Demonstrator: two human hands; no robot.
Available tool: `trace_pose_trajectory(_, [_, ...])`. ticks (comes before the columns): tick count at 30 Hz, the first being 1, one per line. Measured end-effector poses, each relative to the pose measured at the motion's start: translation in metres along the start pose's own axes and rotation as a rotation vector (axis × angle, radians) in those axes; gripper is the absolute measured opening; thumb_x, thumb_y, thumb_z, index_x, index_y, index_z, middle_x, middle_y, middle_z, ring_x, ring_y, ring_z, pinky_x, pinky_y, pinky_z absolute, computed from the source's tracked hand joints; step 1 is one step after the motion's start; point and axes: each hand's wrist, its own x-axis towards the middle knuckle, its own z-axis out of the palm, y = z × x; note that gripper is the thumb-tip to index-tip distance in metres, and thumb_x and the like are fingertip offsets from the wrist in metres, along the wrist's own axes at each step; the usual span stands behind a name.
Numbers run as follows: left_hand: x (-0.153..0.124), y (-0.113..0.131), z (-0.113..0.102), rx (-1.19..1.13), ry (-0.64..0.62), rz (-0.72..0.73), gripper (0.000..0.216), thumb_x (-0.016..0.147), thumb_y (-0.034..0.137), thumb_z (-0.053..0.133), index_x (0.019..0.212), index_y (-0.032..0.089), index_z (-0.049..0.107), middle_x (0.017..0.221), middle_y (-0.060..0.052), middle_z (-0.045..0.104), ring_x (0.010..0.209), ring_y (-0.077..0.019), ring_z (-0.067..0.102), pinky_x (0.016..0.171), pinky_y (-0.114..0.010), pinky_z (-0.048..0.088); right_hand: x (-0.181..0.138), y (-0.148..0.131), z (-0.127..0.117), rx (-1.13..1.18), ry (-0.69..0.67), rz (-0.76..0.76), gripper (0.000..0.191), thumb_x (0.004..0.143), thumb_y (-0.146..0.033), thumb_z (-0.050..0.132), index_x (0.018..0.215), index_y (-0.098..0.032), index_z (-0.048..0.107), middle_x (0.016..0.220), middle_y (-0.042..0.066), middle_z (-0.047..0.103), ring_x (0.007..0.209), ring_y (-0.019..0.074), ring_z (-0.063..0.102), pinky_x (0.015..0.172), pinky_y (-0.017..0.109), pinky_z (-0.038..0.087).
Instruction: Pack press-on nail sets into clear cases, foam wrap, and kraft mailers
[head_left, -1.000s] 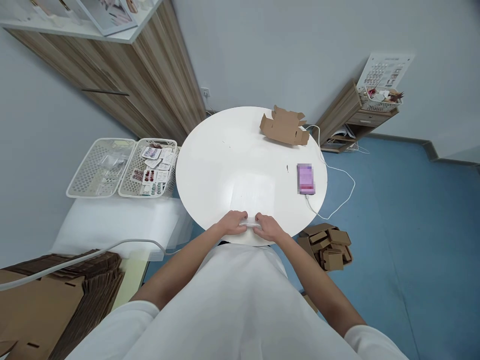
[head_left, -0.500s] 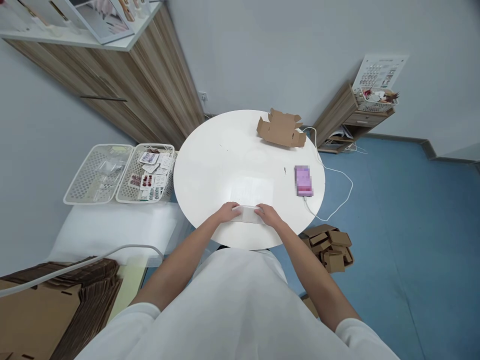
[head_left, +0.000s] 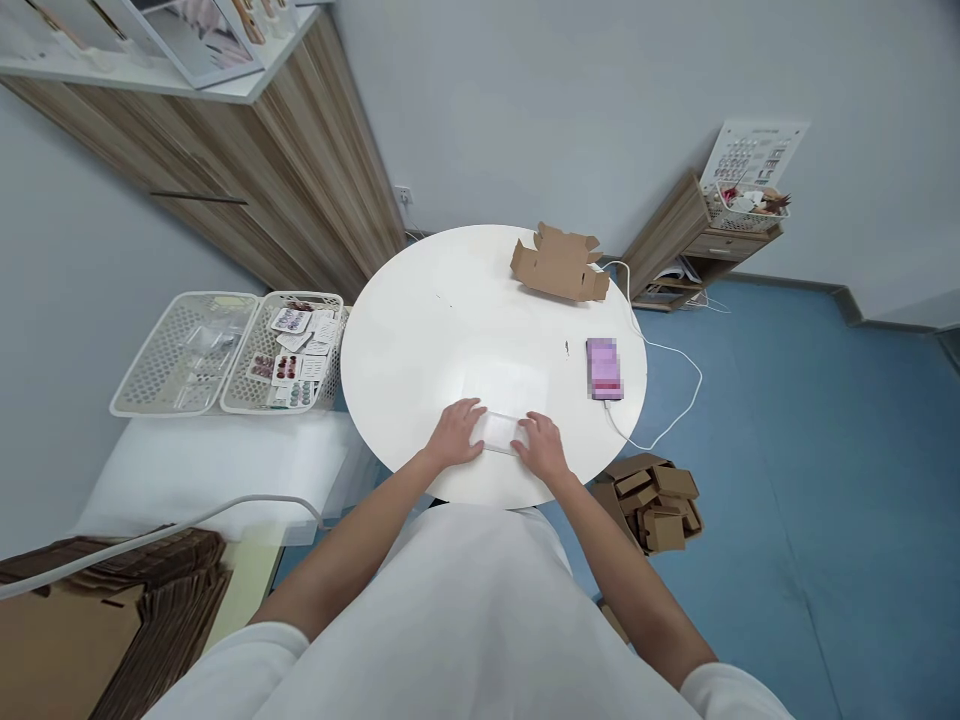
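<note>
A thin white sheet (head_left: 510, 383) lies on the round white table (head_left: 397, 350) in front of me. Its near end is folded into a small, flat, translucent white packet (head_left: 499, 432); what is inside, if anything, I cannot make out. My left hand (head_left: 456, 434) grips the packet's left end, thumb on the near side and fingers on the far side. At the right end, my right hand (head_left: 541, 446) holds it the same way, fingers bent. Both hands rest low on the tabletop.
An unfolded cardboard box (head_left: 561, 264) lies at the table's back right, with a cabled phone (head_left: 604, 369) nearer. Left stand two white baskets, one holding nail sets (head_left: 289, 368), above white sheets (head_left: 217, 460) and stacked flat cardboard (head_left: 75, 640). Small boxes (head_left: 656, 505) sit right, on the floor.
Both hands have come down from the raised near edge of the sheet. That part now lies folded flat as a packet, with fingers and thumbs pressing its two ends.
</note>
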Motion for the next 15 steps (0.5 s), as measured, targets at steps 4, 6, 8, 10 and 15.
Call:
trace_pose_trajectory(4, [0.006,0.015,0.006,0.029,-0.18,0.114,0.063,0.064,0.025,0.06,0.123,0.023,0.038,0.137,-0.009,0.034,0.125,-0.0282,0.03,0.1,-0.041,0.022,0.008,-0.017,0.008,-0.037,-0.145,-0.154,0.044,0.068,-0.029,0.063,0.108,-0.02,0.045,0.129,0.014,0.039,0.119,0.0283,0.034,0.092,0.043,0.03])
trace_pose_trajectory(6, [0.003,0.016,0.008,0.017,-0.184,0.098,0.059,0.065,0.022,0.057,0.121,0.022,0.04,0.133,-0.01,0.038,0.12,-0.0268,0.037,0.098,-0.04,0.025,0.007,-0.02,0.01,-0.044,-0.165,-0.158,0.042,0.067,-0.024,0.061,0.105,-0.02,0.046,0.127,0.014,0.041,0.115,0.0276,0.037,0.09,0.041,0.031])
trace_pose_trajectory(8, [-0.004,0.015,0.009,-0.006,-0.197,0.096,0.054,0.063,0.023,0.057,0.116,0.021,0.045,0.124,-0.01,0.047,0.111,-0.0276,0.045,0.094,-0.04,0.03,0.002,-0.02,0.008,-0.017,-0.211,-0.172,0.038,0.066,-0.024,0.06,0.102,-0.02,0.047,0.119,0.012,0.047,0.108,0.0261,0.043,0.086,0.038,0.035])
trace_pose_trajectory(10, [-0.012,0.015,0.007,-0.051,-0.249,0.094,0.047,0.063,0.028,0.057,0.109,0.022,0.051,0.11,-0.008,0.056,0.1,-0.027,0.051,0.088,-0.039,0.034,-0.005,-0.019,0.004,0.055,-0.295,-0.167,0.035,0.067,-0.027,0.058,0.1,-0.021,0.047,0.105,0.008,0.054,0.095,0.0225,0.049,0.078,0.034,0.039])
trace_pose_trajectory(15, [-0.016,0.016,0.001,-0.12,-0.289,0.009,0.034,0.072,0.034,0.047,0.103,0.027,0.058,0.104,-0.005,0.058,0.1,-0.0264,0.05,0.085,-0.039,0.036,-0.007,-0.019,-0.01,0.197,-0.338,-0.071,0.026,0.073,-0.036,0.054,0.095,-0.023,0.052,0.098,0.004,0.057,0.091,0.0188,0.051,0.075,0.03,0.039])
